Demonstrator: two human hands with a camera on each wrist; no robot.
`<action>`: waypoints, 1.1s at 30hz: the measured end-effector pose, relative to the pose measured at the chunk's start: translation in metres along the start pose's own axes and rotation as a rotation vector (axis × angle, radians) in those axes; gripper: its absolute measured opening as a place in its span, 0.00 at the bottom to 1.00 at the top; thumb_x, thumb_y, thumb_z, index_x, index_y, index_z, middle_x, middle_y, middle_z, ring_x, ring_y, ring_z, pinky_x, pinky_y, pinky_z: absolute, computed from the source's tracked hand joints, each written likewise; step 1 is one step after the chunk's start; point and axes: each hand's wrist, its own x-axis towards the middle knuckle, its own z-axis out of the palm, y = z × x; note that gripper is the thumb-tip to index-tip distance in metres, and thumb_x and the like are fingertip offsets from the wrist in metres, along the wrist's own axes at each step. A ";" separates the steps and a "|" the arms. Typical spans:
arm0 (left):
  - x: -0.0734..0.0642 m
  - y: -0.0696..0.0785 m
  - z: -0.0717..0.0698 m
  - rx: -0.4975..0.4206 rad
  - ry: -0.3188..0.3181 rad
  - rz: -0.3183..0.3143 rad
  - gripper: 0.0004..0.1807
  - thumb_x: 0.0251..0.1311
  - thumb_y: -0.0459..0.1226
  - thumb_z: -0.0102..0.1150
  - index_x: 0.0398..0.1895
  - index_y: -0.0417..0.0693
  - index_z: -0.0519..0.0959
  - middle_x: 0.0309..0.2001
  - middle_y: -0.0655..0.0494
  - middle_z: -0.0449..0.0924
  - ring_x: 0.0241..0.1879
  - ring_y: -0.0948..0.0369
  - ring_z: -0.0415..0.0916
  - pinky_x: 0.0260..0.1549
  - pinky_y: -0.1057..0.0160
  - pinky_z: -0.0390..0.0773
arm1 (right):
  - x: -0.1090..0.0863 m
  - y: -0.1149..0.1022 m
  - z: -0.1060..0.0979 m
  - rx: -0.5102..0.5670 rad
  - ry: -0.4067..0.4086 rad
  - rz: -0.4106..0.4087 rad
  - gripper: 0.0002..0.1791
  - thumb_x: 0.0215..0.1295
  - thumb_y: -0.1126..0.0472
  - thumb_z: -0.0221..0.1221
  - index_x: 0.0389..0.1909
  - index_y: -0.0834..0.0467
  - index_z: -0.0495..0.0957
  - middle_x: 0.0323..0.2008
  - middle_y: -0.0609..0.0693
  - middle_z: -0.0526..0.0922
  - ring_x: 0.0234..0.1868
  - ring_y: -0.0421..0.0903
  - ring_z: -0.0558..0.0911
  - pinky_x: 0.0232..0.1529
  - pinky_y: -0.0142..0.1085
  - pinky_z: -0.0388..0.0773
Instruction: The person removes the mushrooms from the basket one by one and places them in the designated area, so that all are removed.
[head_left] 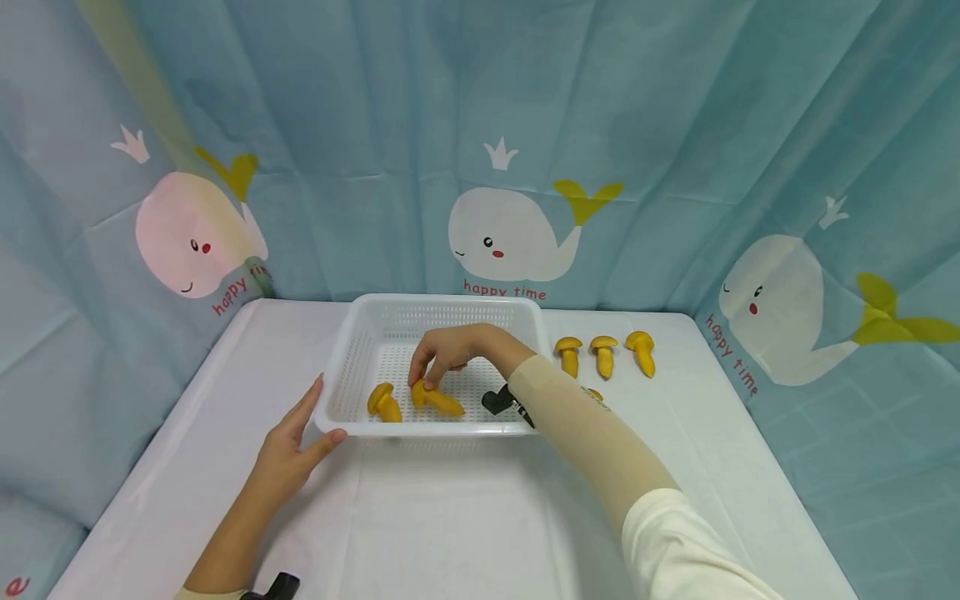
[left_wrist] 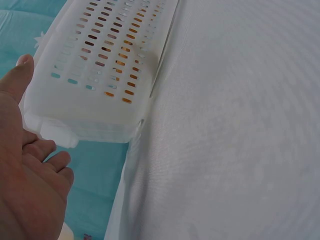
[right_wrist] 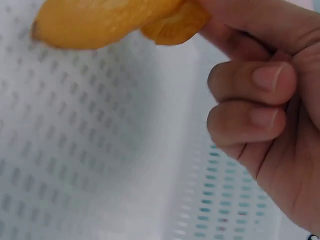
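Observation:
Over the basket floor, my right hand pinches a yellow toy mushroom by its cap. In the right wrist view its stem points left, and two other fingers curl toward the palm. A second yellow mushroom lies left of it in the white perforated plastic basket. My left hand is at the basket's front left corner, thumb at the front rim and fingers along the left side. The left wrist view shows that thumb beside the basket's slotted wall.
Right of the basket, three yellow mushrooms stand in a row on the white-covered table. Another mushroom is mostly hidden behind my right forearm. A blue curtain with whale prints hangs behind and beside the table.

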 end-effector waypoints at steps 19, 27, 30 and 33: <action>0.000 -0.002 -0.001 0.002 -0.012 -0.005 0.53 0.62 0.40 0.72 0.83 0.66 0.48 0.82 0.51 0.48 0.79 0.40 0.48 0.69 0.40 0.62 | -0.061 -0.020 -0.014 -0.116 0.407 -0.130 0.13 0.70 0.59 0.66 0.53 0.46 0.87 0.50 0.37 0.87 0.54 0.39 0.82 0.55 0.33 0.83; 0.000 0.001 -0.002 0.003 -0.014 -0.007 0.52 0.62 0.41 0.71 0.83 0.65 0.48 0.82 0.55 0.48 0.79 0.39 0.49 0.64 0.31 0.62 | -0.091 -0.024 -0.005 -0.063 0.549 -0.124 0.12 0.71 0.56 0.65 0.53 0.44 0.87 0.49 0.37 0.87 0.44 0.42 0.82 0.41 0.36 0.83; 0.000 0.002 -0.002 -0.002 -0.013 -0.005 0.52 0.62 0.41 0.72 0.83 0.65 0.48 0.82 0.55 0.48 0.79 0.39 0.49 0.64 0.30 0.63 | -0.101 -0.022 -0.002 -0.067 0.603 -0.108 0.12 0.71 0.55 0.65 0.53 0.43 0.87 0.49 0.37 0.87 0.33 0.44 0.80 0.34 0.35 0.79; 0.000 0.001 -0.002 -0.003 -0.011 0.000 0.53 0.62 0.40 0.72 0.83 0.65 0.49 0.82 0.53 0.48 0.79 0.39 0.49 0.64 0.29 0.63 | -0.110 -0.021 0.001 -0.058 0.656 -0.083 0.12 0.70 0.53 0.66 0.53 0.42 0.87 0.48 0.36 0.87 0.26 0.45 0.75 0.30 0.34 0.75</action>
